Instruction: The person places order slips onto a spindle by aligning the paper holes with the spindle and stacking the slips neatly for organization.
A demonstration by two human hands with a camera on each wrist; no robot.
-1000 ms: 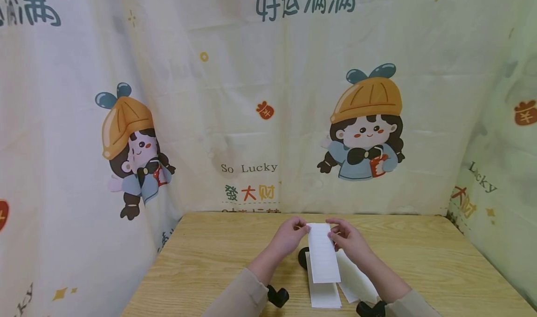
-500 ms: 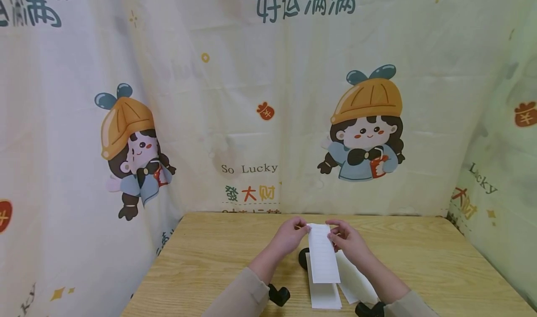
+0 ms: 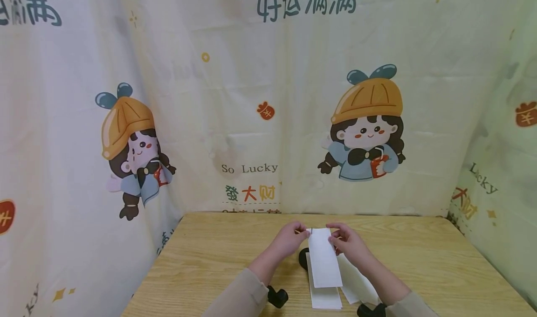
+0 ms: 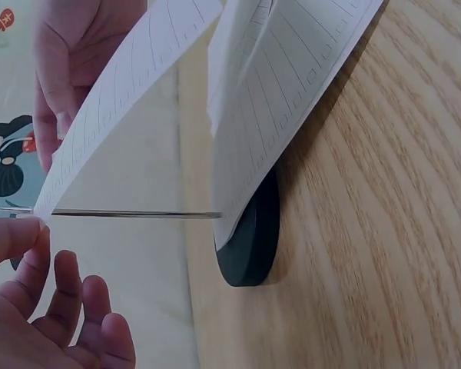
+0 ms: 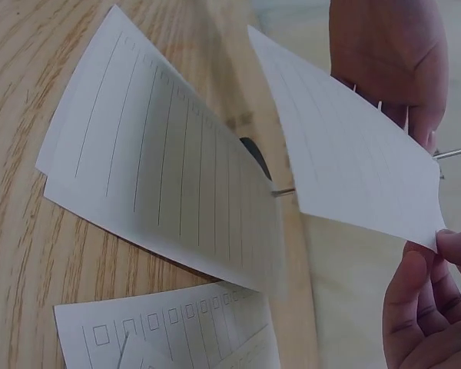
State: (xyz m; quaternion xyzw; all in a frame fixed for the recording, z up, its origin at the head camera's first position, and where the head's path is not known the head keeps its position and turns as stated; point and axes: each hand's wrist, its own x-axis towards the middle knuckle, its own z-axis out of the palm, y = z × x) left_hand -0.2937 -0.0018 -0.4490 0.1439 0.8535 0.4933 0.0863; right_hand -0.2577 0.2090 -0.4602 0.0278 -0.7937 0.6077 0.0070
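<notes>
A black-based bill spike [image 4: 250, 244] stands on the table, its thin metal rod [image 4: 138, 214] rising from the base. One lined paper slip [image 3: 324, 258] is pierced near its top left corner, and the pointed tip [image 5: 449, 154] sticks out past it. My left hand [image 3: 289, 237] pinches that corner between thumb and index finger, right beside the rod. The right hand [image 3: 347, 243] pinches the slip's right edge. Lower down, more lined slips [image 5: 161, 169] lie at the base, with the rod passing through their far end.
Another white slip [image 3: 356, 279] lies to the right, partly beneath the right forearm. Black wrist-camera mounts [image 3: 278, 297] sit at both cuffs. The wooden table [image 3: 218, 242] meets a printed curtain [image 3: 235, 121] at the back.
Both hands have come down slightly with the slip. The spike's tip now shows through the paper near its top left corner, where the paper was unbroken before.
</notes>
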